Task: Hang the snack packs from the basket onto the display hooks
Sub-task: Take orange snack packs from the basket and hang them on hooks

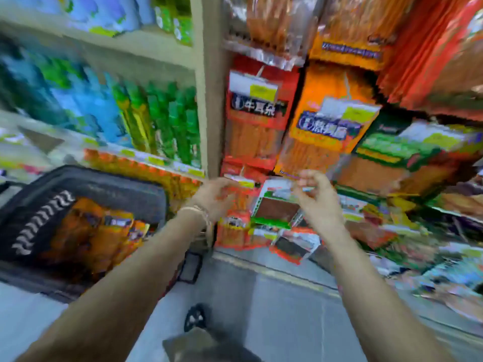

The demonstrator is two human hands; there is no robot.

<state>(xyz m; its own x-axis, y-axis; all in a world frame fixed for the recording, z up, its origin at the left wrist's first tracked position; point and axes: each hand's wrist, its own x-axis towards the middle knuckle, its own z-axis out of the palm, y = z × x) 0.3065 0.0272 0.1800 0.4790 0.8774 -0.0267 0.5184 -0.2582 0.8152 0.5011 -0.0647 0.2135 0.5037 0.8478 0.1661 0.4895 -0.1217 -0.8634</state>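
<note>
Inside the black mesh shopping basket (pixel 117 189) lay flat orange foil snack packs (pixel 104 231), while right of it the left hand (pixel 217 198) and curl-fingered right hand (pixel 317 199) were blurred past telling any pinch; light, floppy and slippery, the packs likely wanted holding by the header.

We find the premises to be a retail shop: tiered shelves (pixel 162 45) on the left carry closely ranked green and blue packaged goods (pixel 167 118), with yellow labels (pixel 154 160) along the shelf edge. To the right, snack packs (pixel 254 126) in red and orange hang in columns fronted by white-and-yellow price tags (pixel 254 86). A dark shopping basket (pixel 117 189) holding further orange packs stands beside the display, above a grey floor (pixel 274 309).
</note>
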